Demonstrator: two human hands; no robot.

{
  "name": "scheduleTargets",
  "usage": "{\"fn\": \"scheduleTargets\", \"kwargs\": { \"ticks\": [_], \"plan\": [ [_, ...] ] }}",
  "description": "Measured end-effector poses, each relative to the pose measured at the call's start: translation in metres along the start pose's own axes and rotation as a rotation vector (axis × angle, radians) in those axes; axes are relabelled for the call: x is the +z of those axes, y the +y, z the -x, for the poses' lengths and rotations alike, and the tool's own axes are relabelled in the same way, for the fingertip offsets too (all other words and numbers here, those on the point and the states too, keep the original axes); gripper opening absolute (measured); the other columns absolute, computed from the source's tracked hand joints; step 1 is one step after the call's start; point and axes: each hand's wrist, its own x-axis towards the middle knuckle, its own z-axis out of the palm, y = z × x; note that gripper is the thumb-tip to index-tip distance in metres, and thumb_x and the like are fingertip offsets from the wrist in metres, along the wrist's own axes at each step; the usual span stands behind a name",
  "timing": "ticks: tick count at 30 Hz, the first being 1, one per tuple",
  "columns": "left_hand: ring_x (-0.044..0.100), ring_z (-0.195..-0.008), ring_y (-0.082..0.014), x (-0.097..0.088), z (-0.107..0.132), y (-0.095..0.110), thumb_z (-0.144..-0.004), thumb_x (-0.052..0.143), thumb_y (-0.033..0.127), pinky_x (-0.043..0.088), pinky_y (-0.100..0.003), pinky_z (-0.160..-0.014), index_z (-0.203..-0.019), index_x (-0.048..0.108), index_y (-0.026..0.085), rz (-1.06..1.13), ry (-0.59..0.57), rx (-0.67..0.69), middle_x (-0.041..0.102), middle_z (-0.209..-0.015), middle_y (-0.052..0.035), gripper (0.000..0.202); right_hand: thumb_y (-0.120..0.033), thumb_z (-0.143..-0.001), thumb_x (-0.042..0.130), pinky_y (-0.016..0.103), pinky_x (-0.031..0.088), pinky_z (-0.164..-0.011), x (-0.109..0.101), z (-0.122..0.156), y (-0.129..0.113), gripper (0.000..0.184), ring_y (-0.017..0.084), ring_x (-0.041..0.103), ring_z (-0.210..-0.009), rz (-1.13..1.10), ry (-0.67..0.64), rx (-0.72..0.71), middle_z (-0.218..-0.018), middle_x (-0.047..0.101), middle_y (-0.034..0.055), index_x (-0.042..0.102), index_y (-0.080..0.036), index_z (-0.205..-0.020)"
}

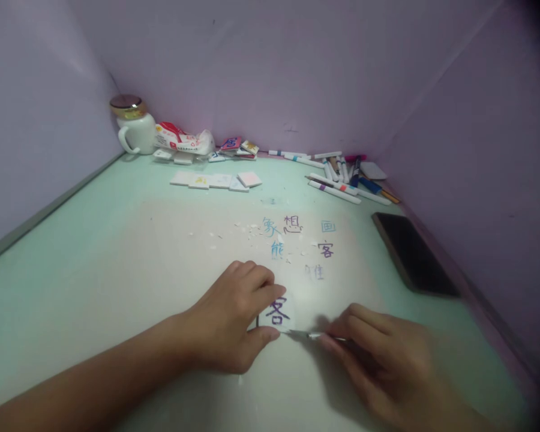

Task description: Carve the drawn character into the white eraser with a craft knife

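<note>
- The flat white block point(278, 313) lies on the tabletop point(94, 282) in front of the person, and a purple Chinese word is drawn on it. Let's call it the middle of the clock.
- The left hand point(234, 318) is at 9 o'clock. Its thumb and first finger pinch the block, one on the near edge and one on the far edge. The other fingers are curled close together.
- The right hand point(382, 348) is at 4 o'clock. Its fingers pinch a small knife point(314, 336). The pointy tip is at the block's near edge, next to the left thumb.
- Little white scraps point(213, 235) are spread out, mostly at 11 and 12 o'clock.
- Blue and purple words point(292, 225) are written from 12 to 1 o'clock.
- A black phone point(414, 255) lies at 2 o'clock.
- A messy bunch of markers point(335, 192) is at 1 o'clock.
- At 11 o'clock there's a row of white pieces point(180, 178). Farther back are a red and white packet point(186, 141) and a white mug point(141, 131) with a shiny gold lid point(128, 105).
</note>
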Motion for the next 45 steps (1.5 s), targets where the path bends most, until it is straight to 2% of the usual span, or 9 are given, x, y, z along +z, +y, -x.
{"fn": "scheduleTargets", "kwargs": {
  "ticks": [6, 10, 16, 19, 24, 28, 41, 45],
  "plan": [
    [0.047, -0.088, -0.0246, 0.003, 0.001, -0.002, -0.08, 0.057, 0.026, 0.041, -0.044, -0.081, -0.111, 0.058, 0.013, -0.008, 0.031, 0.011, 0.054, -0.1, -0.0118, 0.033, -0.026, -0.089, 0.056, 0.024, 0.03, -0.045, 0.002, 0.0, 0.004, 0.013, 0.01, 0.047, -0.047, -0.078, 0.024, 0.079, -0.06, 0.054, -0.0022, 0.061, -0.02, -0.078],
    [0.047, -0.088, -0.0252, 0.001, 0.0, -0.001, -0.079, 0.058, 0.026, 0.042, -0.045, -0.08, -0.11, 0.059, 0.012, -0.007, 0.017, 0.007, 0.055, -0.1, -0.0129, 0.034, -0.037, -0.091, 0.056, 0.024, 0.031, -0.045, 0.003, 0.001, 0.006, 0.024, 0.011, 0.05, -0.048, -0.067, -0.01, 0.073, -0.059, 0.055, -0.0024, 0.059, -0.02, -0.074],
    [0.049, -0.088, -0.0252, -0.003, -0.003, 0.001, -0.079, 0.058, 0.025, 0.042, -0.044, -0.081, -0.109, 0.06, 0.012, -0.014, -0.024, 0.017, 0.056, -0.098, -0.0124, 0.033, -0.03, -0.092, 0.055, 0.025, 0.034, -0.047, 0.0, 0.0, 0.003, 0.017, 0.011, 0.056, -0.049, 0.144, -0.012, 0.021, -0.061, 0.06, -0.0029, 0.065, -0.022, -0.081],
    [0.049, -0.089, -0.0255, -0.003, -0.003, 0.001, -0.079, 0.059, 0.025, 0.041, -0.044, -0.082, -0.11, 0.06, 0.011, -0.022, -0.035, 0.021, 0.057, -0.098, -0.0126, 0.034, -0.028, -0.091, 0.056, 0.025, 0.034, -0.047, -0.004, 0.0, -0.002, 0.017, 0.011, 0.055, -0.048, 0.15, -0.008, -0.019, -0.059, 0.059, -0.0028, 0.064, -0.021, -0.078],
    [0.049, -0.09, -0.0255, -0.001, -0.003, 0.0, -0.079, 0.059, 0.026, 0.041, -0.043, -0.082, -0.111, 0.06, 0.012, -0.014, -0.034, 0.025, 0.057, -0.099, -0.0124, 0.035, -0.032, -0.093, 0.053, 0.025, 0.034, -0.047, -0.001, 0.001, -0.003, 0.025, 0.011, 0.054, -0.048, 0.123, 0.015, 0.081, -0.058, 0.058, -0.0021, 0.064, -0.021, -0.073],
    [0.048, -0.09, -0.0248, 0.0, -0.003, -0.001, -0.079, 0.058, 0.026, 0.04, -0.043, -0.082, -0.111, 0.06, 0.012, -0.009, -0.022, 0.027, 0.057, -0.098, -0.0118, 0.035, -0.034, -0.092, 0.053, 0.024, 0.035, -0.046, 0.002, 0.001, 0.0, 0.024, 0.011, 0.054, -0.049, 0.031, 0.027, 0.133, -0.058, 0.059, -0.0015, 0.065, -0.021, -0.076],
    [0.049, -0.09, -0.0246, 0.0, -0.003, -0.002, -0.08, 0.057, 0.026, 0.04, -0.042, -0.081, -0.11, 0.058, 0.013, -0.009, -0.023, 0.035, 0.056, -0.098, -0.0111, 0.033, -0.034, -0.091, 0.056, 0.024, 0.036, -0.046, 0.001, -0.001, 0.0, 0.02, 0.011, 0.059, -0.051, 0.096, 0.057, 0.08, -0.062, 0.064, -0.0018, 0.065, -0.022, -0.077],
    [0.049, -0.089, -0.0244, 0.0, -0.003, -0.001, -0.08, 0.058, 0.027, 0.04, -0.042, -0.081, -0.11, 0.059, 0.012, -0.023, -0.034, 0.032, 0.056, -0.098, -0.0112, 0.034, -0.031, -0.092, 0.055, 0.023, 0.035, -0.045, 0.001, 0.0, 0.001, 0.016, 0.009, 0.058, -0.05, 0.088, 0.006, 0.041, -0.07, 0.066, -0.0009, 0.066, -0.022, -0.084]
  ]
}}
